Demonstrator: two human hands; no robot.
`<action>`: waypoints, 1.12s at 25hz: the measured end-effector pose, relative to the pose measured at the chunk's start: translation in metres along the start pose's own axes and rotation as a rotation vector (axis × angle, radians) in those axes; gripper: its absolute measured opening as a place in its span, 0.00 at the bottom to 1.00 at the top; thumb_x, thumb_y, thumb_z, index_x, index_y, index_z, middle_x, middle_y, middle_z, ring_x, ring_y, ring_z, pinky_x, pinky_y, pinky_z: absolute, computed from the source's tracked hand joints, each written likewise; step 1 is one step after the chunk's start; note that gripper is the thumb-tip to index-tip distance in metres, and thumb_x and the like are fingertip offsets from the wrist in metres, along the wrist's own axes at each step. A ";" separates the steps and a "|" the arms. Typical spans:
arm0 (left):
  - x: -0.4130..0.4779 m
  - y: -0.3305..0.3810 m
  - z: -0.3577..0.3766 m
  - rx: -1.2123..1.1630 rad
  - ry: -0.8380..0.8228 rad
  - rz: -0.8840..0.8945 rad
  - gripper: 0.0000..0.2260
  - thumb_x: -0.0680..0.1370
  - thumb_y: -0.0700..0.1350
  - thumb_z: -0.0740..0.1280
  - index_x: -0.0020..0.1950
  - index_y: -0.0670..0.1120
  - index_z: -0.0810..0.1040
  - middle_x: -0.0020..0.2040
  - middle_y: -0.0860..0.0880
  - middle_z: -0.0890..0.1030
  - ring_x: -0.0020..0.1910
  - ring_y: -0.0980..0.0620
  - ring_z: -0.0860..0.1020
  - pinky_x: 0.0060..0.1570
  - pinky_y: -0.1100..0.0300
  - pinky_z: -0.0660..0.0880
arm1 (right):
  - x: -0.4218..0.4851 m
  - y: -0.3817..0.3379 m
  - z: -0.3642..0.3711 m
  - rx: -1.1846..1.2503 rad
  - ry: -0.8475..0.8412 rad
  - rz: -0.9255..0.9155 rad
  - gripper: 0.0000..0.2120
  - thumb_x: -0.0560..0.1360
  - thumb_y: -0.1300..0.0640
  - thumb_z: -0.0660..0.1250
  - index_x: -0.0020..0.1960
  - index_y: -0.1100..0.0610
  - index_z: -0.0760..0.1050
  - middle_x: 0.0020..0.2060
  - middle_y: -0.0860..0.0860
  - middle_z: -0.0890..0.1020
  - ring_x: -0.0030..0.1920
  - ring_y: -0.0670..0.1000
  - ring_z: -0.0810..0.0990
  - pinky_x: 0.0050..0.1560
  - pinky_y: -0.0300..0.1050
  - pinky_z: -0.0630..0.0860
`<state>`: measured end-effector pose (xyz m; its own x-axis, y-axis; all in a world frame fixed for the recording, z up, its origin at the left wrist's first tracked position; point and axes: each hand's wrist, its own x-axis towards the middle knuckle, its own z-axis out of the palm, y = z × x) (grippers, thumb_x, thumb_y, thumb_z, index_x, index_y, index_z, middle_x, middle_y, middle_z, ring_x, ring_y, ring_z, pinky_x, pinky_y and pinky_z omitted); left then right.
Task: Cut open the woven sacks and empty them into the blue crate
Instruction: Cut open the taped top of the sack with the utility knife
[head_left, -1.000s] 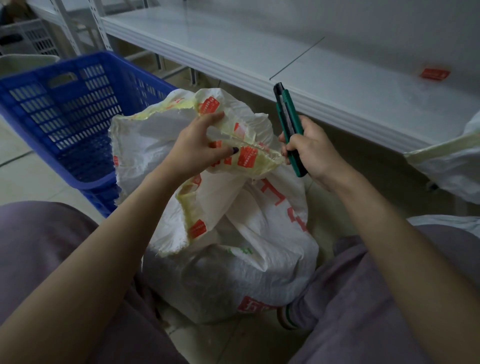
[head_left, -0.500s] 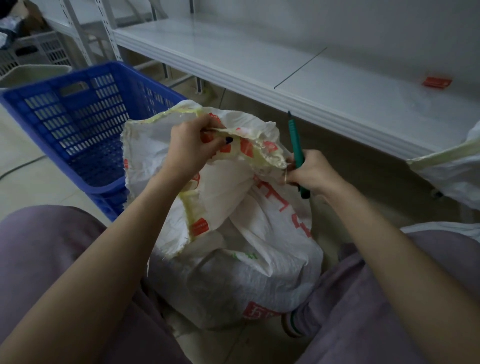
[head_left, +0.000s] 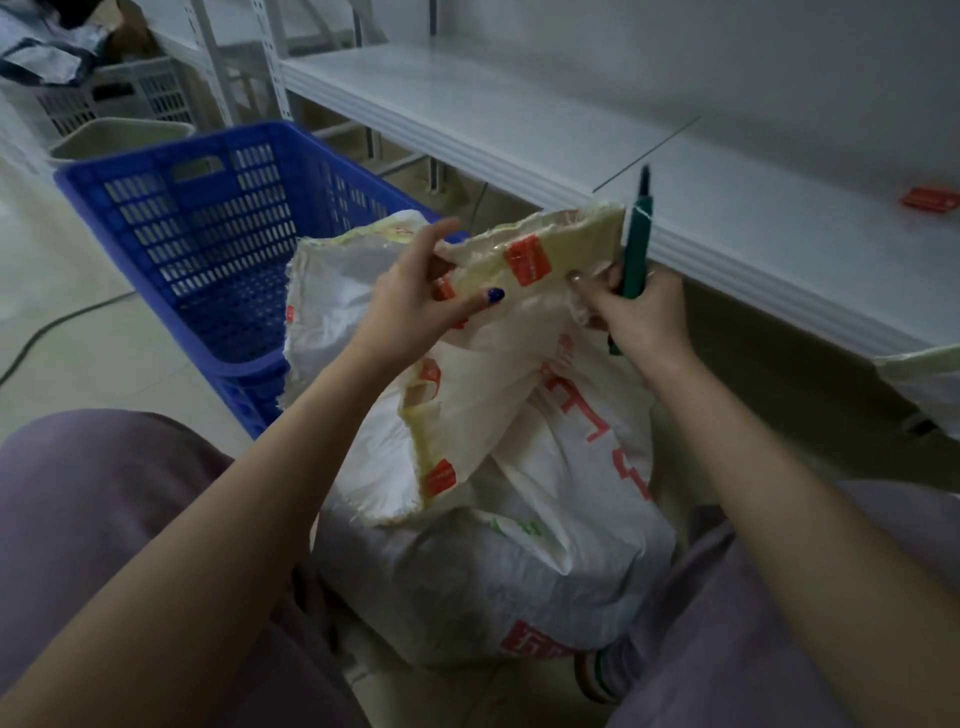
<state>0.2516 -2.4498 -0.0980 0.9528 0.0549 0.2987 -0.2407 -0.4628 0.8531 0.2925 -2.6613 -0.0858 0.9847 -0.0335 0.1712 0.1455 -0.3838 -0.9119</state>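
Blue crate (head_left: 208, 249): on the floor (head_left: 78, 364) at left, mouth up, just beside the sack, apparently staged for tipping. Left hand (head_left: 410, 306): pinches the taped flap (head_left: 535, 260), stretching it taut. Woven sack (head_left: 493, 545): upright between the knees, mouth partly cut. Right hand (head_left: 639, 317): curled round green utility knife (head_left: 636, 249), tip upward, also pinching the flap's right end. White shelf (head_left: 519, 119): low, behind, along the wall.

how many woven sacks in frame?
2. One sack stands between the person's knees; a second sack shows at the right edge, mostly cropped. Others may be out of view.
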 end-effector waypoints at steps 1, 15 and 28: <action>-0.003 0.002 -0.002 0.010 0.002 0.009 0.33 0.70 0.58 0.70 0.71 0.53 0.62 0.55 0.50 0.78 0.53 0.54 0.79 0.51 0.54 0.79 | 0.003 -0.002 0.000 0.025 0.045 0.030 0.12 0.69 0.55 0.75 0.38 0.52 0.71 0.37 0.50 0.80 0.42 0.51 0.83 0.49 0.53 0.81; -0.054 -0.078 -0.043 0.731 -0.381 -0.816 0.20 0.81 0.51 0.58 0.65 0.38 0.71 0.53 0.39 0.78 0.38 0.46 0.74 0.33 0.60 0.71 | 0.015 0.015 0.013 0.082 0.208 0.330 0.15 0.74 0.59 0.67 0.60 0.57 0.73 0.42 0.47 0.76 0.41 0.45 0.76 0.45 0.44 0.74; -0.056 -0.112 -0.036 -0.419 0.071 -1.104 0.06 0.79 0.38 0.62 0.42 0.40 0.70 0.31 0.45 0.71 0.30 0.50 0.71 0.29 0.59 0.73 | 0.002 0.025 0.036 -0.197 0.088 0.232 0.16 0.75 0.60 0.65 0.62 0.59 0.74 0.49 0.50 0.78 0.51 0.49 0.77 0.47 0.42 0.72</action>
<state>0.2188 -2.3694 -0.1947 0.6733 0.2986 -0.6764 0.6518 0.1921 0.7336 0.3015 -2.6379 -0.1219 0.9760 -0.2178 0.0065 -0.1121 -0.5275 -0.8421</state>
